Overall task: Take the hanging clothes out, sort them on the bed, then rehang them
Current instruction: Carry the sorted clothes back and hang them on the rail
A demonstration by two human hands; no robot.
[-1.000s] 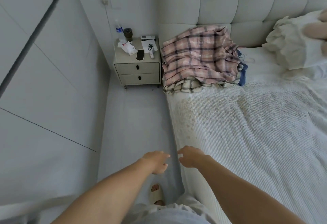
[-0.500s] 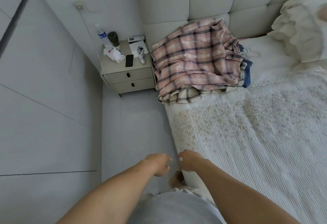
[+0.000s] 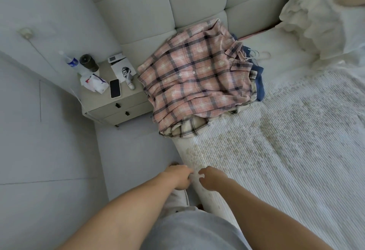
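No brand or writing is legible: the water bottle (image 3: pixel 69 62) carries a blue label too small to read, and the white paper (image 3: pixel 122 70) shows only a black drawn figure.

Both forearms reach forward and down at the bed's (image 3: pixel 296 151) near left edge. Left hand (image 3: pixel 178 176) hangs over the floor just beside the mattress side, fingers curled loosely inward, nothing seen in its grip. Right hand (image 3: pixel 212 177) sits at the bedspread edge, fingers bent, thumb toward the left hand; cannot tell whether it pinches the cover or only touches it. The two hands are near each other, not touching.

Clothes pile: pink plaid shirt (image 3: pixel 195 83) lies on top, at the head of the bed against the tufted headboard (image 3: pixel 197 2). A cream plaid garment (image 3: pixel 185 129) pokes out below it; a blue garment (image 3: pixel 259 83) shows at its right side. White hanger hooks (image 3: pixel 260 55) stick out beside the collar.

Nightstand (image 3: pixel 118 105) left of the bed holds a phone (image 3: pixel 115 88) lying face up, a dark cup (image 3: pixel 89 63), a crumpled packet (image 3: pixel 94 83), and a small white device (image 3: pixel 116 58). A frilled pillow (image 3: pixel 316 22) lies at upper right.
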